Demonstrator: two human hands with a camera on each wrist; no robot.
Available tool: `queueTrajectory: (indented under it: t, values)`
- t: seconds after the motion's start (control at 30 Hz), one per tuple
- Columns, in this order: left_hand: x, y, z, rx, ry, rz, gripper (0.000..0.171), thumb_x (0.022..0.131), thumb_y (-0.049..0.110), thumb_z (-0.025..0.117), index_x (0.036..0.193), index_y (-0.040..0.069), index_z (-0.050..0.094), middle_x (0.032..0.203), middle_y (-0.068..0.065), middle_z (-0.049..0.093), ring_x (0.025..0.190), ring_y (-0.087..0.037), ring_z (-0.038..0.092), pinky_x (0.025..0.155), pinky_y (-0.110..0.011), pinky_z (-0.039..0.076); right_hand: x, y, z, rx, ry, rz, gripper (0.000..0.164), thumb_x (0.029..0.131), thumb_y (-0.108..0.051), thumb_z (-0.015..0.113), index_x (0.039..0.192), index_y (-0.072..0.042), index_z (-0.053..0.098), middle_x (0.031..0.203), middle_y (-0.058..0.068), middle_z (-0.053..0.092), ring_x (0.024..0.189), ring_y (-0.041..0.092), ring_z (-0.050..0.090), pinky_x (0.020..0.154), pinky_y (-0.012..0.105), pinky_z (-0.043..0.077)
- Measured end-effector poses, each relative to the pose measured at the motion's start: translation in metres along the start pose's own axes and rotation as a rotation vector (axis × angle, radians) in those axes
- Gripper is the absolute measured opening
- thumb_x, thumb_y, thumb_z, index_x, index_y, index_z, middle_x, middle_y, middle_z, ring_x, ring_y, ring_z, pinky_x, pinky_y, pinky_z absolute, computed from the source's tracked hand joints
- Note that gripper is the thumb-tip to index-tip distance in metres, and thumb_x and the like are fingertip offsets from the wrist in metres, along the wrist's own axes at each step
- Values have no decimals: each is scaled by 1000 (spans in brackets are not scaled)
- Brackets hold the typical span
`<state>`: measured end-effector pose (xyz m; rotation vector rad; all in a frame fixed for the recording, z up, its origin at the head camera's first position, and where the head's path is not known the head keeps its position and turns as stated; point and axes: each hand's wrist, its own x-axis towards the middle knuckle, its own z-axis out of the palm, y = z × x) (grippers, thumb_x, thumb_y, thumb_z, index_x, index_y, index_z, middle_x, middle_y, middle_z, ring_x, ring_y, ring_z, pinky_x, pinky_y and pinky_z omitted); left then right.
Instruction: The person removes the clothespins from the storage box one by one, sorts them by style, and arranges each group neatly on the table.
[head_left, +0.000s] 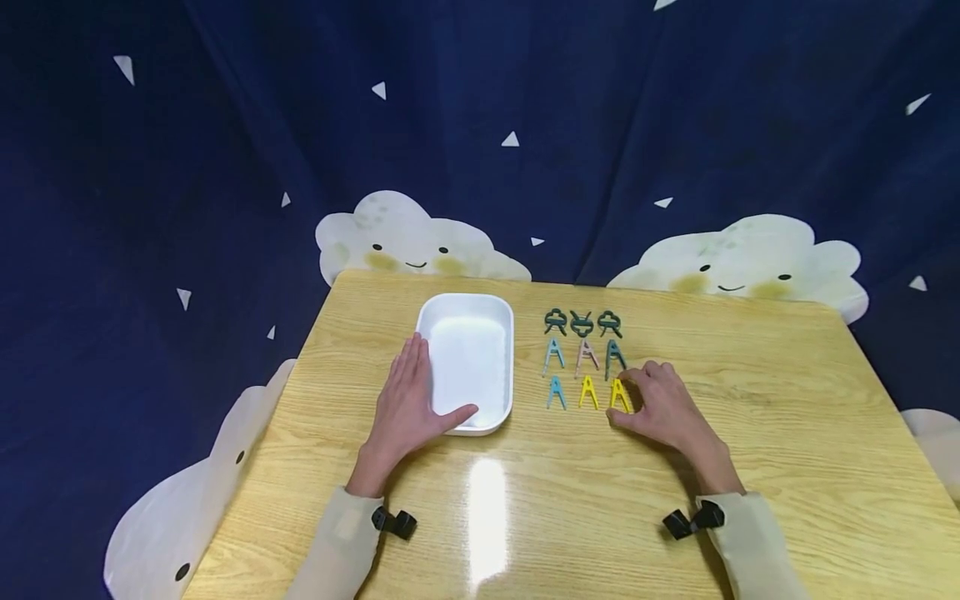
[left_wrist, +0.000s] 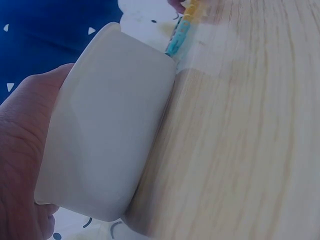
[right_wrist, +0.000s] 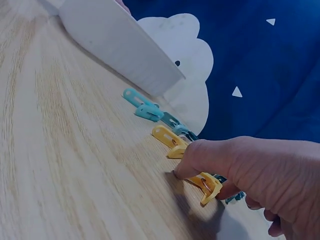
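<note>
A white plastic tray (head_left: 471, 297) sits on the table, its near wall (left_wrist: 107, 125) large in the left wrist view. My left hand (head_left: 408, 404) rests at its near left corner, straight fingers along the left rim and thumb reaching over the front rim. My right hand (head_left: 667, 408) pinches a yellow clothespin (head_left: 619, 393) between thumb and index finger; in the right wrist view this clothespin (right_wrist: 206, 186) shows between them. Beside it lie another yellow clothespin (head_left: 588, 392) and a blue one (head_left: 556, 392).
Behind that row lie a light blue clothespin (head_left: 553, 355), a pink one (head_left: 587, 357) and a dark green one (head_left: 614, 353). Dark green clips (head_left: 582, 323) form the farthest row. A dark blue curtain (head_left: 480, 167) with clouds hangs behind the wooden table (head_left: 772, 400).
</note>
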<state>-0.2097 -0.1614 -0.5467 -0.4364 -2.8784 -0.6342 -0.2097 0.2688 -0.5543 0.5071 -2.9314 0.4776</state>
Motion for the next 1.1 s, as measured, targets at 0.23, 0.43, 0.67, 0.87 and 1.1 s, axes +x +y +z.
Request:
queueTrajectory:
  t: [0.23, 0.43, 0.67, 0.87, 1.1]
  values:
    - [4, 0, 1, 1, -9, 15, 136, 77, 88, 61, 164, -5, 13, 174, -20, 8, 162, -31, 7, 131, -45, 13, -7, 0, 1, 26, -11, 51, 66, 79, -44, 84, 125, 1, 70, 94, 12, 56, 84, 31, 43, 71, 38, 34]
    - [7, -3, 1, -1, -27, 20, 137, 77, 89, 61, 165, -4, 12, 174, -20, 8, 162, -28, 2, 131, -44, 12, -11, -4, -2, 58, 15, 68, 65, 81, -45, 84, 126, 0, 70, 96, 13, 57, 86, 31, 43, 73, 39, 36]
    - [13, -10, 2, -13, -10, 40, 137, 78, 88, 62, 165, -4, 10, 174, -20, 7, 162, -29, 4, 131, -48, 13, -18, -11, -9, 147, 180, 47, 56, 85, -36, 84, 127, -2, 67, 87, 9, 55, 87, 24, 44, 74, 38, 34]
    - [24, -19, -4, -35, 19, 50, 128, 84, 84, 60, 166, 0, 9, 174, -20, 6, 162, -29, 2, 130, -52, 13, -21, -21, -17, 173, 338, 0, 44, 87, -20, 83, 124, -2, 68, 85, 10, 57, 79, 23, 47, 65, 34, 36]
    - [22, -7, -22, -34, 173, 19, 99, 98, 72, 47, 168, 10, 14, 176, -11, 3, 162, -29, 0, 130, -55, 9, -24, -40, -32, 202, 423, -25, 63, 90, -20, 79, 145, -1, 57, 136, 22, 63, 127, 42, 55, 103, 61, 44]
